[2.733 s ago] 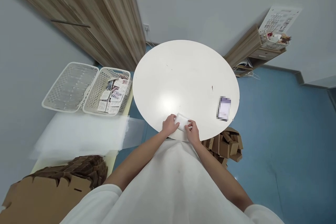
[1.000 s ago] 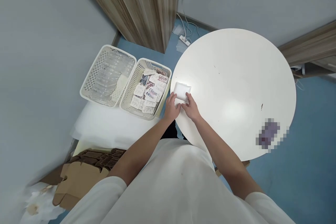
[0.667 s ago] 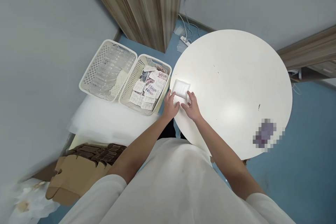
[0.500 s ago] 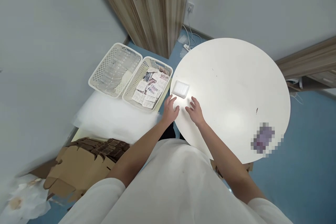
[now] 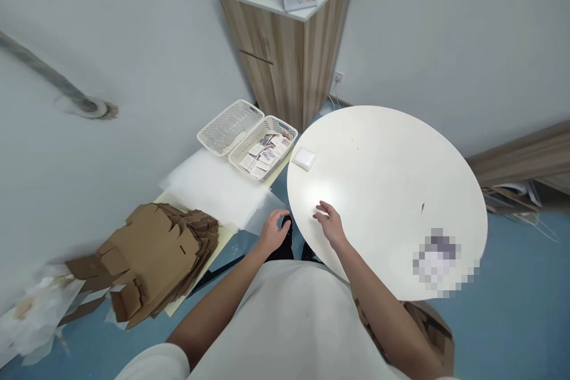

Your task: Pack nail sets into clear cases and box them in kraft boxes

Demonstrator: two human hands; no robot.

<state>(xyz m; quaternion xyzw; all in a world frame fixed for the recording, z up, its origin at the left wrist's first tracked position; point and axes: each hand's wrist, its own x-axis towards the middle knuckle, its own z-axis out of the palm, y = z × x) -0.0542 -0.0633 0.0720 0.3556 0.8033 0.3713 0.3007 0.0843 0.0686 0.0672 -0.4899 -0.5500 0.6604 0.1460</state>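
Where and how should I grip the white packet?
Best to pinch the packet by its left and right edges, thumb on one and fingers on the other. Bring the right hand in from the near side, low over the table: the packet lies flat there, squarish and thin, and the hand hovers on that side.

We can read no words, brands or numbers. In the white basket [image 5: 262, 125], the cards [image 5: 267, 155] carry rows of fine dark print and some pictures, all too small for us to make out. Right of the basket, pixelation hides whatever the blurred item [image 5: 437, 258] on the table [image 5: 383, 160] may show.
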